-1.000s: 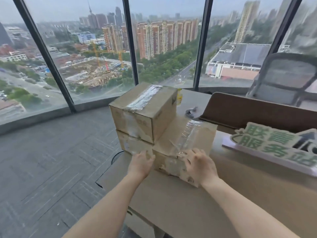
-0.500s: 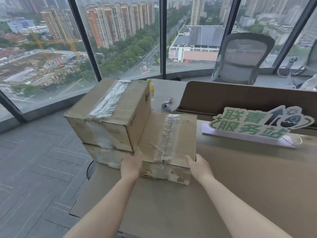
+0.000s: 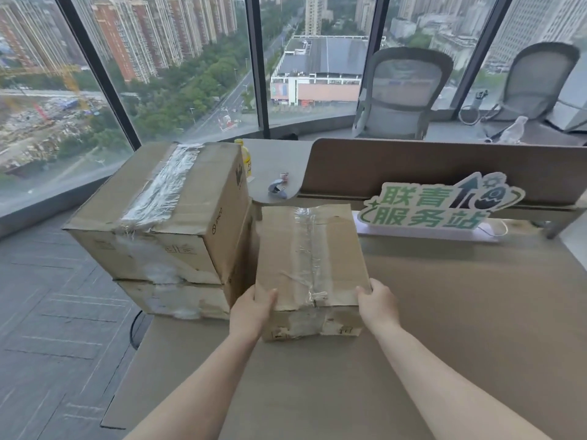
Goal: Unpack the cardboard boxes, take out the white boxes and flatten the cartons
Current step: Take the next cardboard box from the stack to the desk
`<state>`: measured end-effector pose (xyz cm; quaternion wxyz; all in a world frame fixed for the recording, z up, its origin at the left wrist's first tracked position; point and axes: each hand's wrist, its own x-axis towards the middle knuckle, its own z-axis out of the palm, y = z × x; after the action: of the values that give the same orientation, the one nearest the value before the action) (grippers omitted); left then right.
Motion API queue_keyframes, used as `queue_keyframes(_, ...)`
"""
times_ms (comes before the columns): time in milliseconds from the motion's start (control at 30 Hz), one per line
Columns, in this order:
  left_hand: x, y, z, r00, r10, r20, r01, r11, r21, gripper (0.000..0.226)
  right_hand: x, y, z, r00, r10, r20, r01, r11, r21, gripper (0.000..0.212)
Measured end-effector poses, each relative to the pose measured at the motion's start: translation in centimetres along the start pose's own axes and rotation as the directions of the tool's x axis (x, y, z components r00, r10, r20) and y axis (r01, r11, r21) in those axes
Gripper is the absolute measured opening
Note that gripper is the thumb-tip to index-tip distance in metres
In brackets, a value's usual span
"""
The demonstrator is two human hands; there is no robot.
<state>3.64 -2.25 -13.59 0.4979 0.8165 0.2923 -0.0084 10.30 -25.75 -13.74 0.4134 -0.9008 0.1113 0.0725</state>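
A taped cardboard box (image 3: 309, 249) sits on the desk (image 3: 460, 312) in front of me, its top sealed with clear tape. My left hand (image 3: 252, 308) grips its near left corner and my right hand (image 3: 376, 301) grips its near right corner. To its left stands a stack of two more taped cartons: the upper one (image 3: 165, 211) rests on the lower one (image 3: 178, 298). All three are closed. No white boxes are visible.
A green and white sign (image 3: 435, 208) stands behind the box on the right, in front of a brown divider panel (image 3: 413, 166). A yellow bottle (image 3: 246, 157) and a small clip (image 3: 278, 188) lie beyond the cartons. Two mesh chairs (image 3: 400, 93) stand by the windows.
The single box has been pulled away from the stack, toward me and to the right. My hands have moved from its top to its two near corners. The camera has turned right.
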Motion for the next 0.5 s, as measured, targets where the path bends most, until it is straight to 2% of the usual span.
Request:
queue_keyframes(333, -5.0, 6.8, 10.3, 0.99, 0.062, 0.127, -0.066, 0.998, 0.026, 0.023, 1.7, 8.0, -13.0, 0.987, 0.036, -0.157, -0.047, 0.997, -0.064, 0.022)
queue_keyframes(500, -8.5, 10.9, 18.3, 0.986, 0.063, 0.155, -0.069, 0.997, 0.036, 0.028, 3.9, 14.1, -20.6, 0.986, 0.042, -0.161, -0.051, 0.997, -0.054, 0.022)
